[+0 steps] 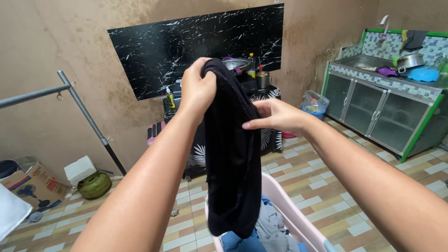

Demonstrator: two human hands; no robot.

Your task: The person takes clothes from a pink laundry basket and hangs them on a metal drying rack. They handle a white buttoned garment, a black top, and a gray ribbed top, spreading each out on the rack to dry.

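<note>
Two bare hands hold up a black garment (232,154) in front of the camera. The left hand (198,88) is closed in a fist around the garment's top edge, its fingers pressed together on the cloth. The right hand (275,115) touches the garment's side a little lower, fingers held straight and close together, thumb behind the fabric. The garment hangs limp straight down from the left hand, its lower end just above a pink laundry basket (298,217) that holds grey and blue clothes (268,228). Beyond the garment stands a small counter (270,135) draped in leaf-print cloth, carrying a pot and bottles, against a black marbled wall panel (154,46). Right of the garment is a green-framed sink cabinet (373,107); left of it, a metal rail (46,91) and a cardboard box (32,186) on the tiled floor.
</note>
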